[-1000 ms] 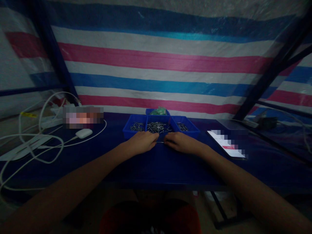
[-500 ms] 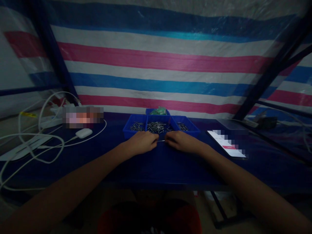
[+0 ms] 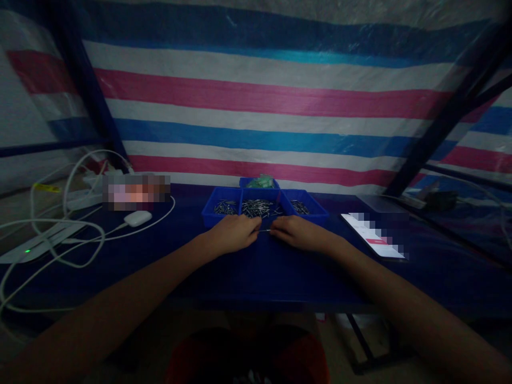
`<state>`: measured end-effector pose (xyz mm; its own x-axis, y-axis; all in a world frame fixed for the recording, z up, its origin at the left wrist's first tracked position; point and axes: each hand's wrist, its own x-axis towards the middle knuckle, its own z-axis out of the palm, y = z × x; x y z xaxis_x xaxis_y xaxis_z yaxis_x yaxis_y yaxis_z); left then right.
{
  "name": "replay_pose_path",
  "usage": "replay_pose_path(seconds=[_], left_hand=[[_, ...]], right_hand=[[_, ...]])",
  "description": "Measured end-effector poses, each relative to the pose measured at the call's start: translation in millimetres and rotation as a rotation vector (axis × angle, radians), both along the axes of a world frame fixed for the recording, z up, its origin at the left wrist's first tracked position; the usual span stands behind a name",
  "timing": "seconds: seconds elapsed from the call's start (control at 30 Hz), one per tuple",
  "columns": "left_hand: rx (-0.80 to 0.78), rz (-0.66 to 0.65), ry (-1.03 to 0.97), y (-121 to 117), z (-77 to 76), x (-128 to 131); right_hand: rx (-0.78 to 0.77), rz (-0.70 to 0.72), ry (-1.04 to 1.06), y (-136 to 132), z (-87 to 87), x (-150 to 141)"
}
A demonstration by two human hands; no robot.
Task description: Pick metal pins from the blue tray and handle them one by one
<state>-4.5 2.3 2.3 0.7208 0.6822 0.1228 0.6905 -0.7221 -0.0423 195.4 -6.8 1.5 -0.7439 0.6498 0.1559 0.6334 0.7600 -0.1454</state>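
Between my two hands runs a thin, shiny metal rod [image 3: 264, 230], held level just in front of the blue bins. The fingers of my left hand [image 3: 237, 232] are closed around its left end. My right hand [image 3: 293, 231] pinches its right end, with the fingertips partly hidden. Small silvery metal parts fill the middle blue bin [image 3: 285, 202] behind the hands. More such metal parts [image 3: 225, 207] lie in the left bin, and others [image 3: 299, 207] in the right bin; their exact kind is too small to tell.
Behind stands another blue bin with green plastic packets [image 3: 260, 182]. To the right lies a lit phone or tablet [image 3: 372, 237]. White cables [image 3: 80, 264], a white adapter [image 3: 137, 218] and a power strip [image 3: 84, 199] crowd the left. A striped sheet [image 3: 256, 101] hangs behind the blue table [image 3: 256, 282].
Both hands stay almost in place, with the rod still between them. My right fingers have shifted very slightly. A green light now shows on the white device at the left.
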Motion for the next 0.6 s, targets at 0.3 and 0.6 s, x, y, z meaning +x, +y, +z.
replay_pose_path(seconds=[0.3,0.6], left_hand=[[-0.012,-0.010,-0.006,1.0,-0.5,-1.2],[-0.033,0.000,-0.015,1.5,-0.9,-0.7]], right_hand=[[0.042,-0.021,-0.015,2.8,-1.2,1.9],[0.003,0.002,-0.001,1.6,-0.4,2.8]])
